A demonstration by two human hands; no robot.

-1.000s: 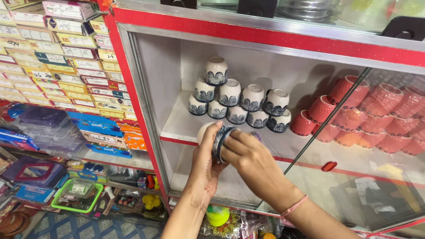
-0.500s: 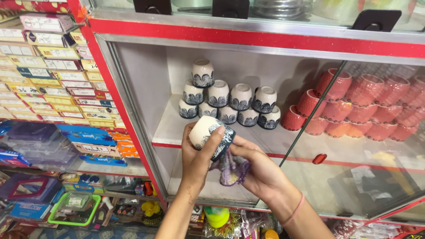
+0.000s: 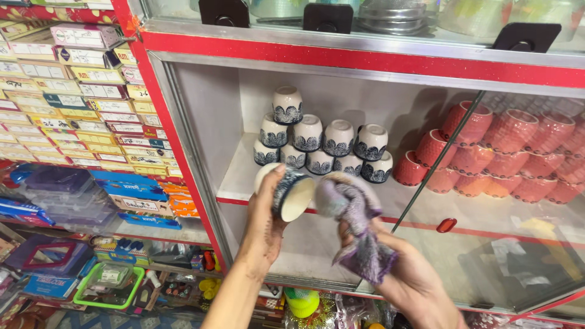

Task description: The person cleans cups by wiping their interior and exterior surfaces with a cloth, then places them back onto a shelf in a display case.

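1. Left hand (image 3: 268, 222): closed around a white ceramic cup with a dark blue patterned band (image 3: 291, 194), thumb along the cup's side; the cup is tipped on its side, its cream interior facing toward 4 o'clock.
2. Right hand (image 3: 409, 277): clenched on a purple-grey cleaning cloth (image 3: 356, 228), whose bunched upper end sits just beside the cup's rim, at 3 o'clock from it; whether cloth and rim touch cannot be told.
3. Held cup: in front of the red front edge of the white shelf (image 3: 244, 173), at the open left side of the red-framed display cabinet (image 3: 365, 58).
4. Stacked blue-and-white cups (image 3: 320, 141): matching cups standing upside down in a pyramid on the shelf, at 12 o'clock from the held cup, apart from it.
5. Pink ceramic cups (image 3: 499, 152): piled on the same shelf at 3 o'clock from the stack, behind the sliding glass pane (image 3: 518, 244).
6. Stacked flat boxes (image 3: 73, 103): fill the racks at 9 o'clock from the cabinet.
7. Green plastic basket (image 3: 109, 283): at 8 o'clock from the left hand, low among mixed goods.
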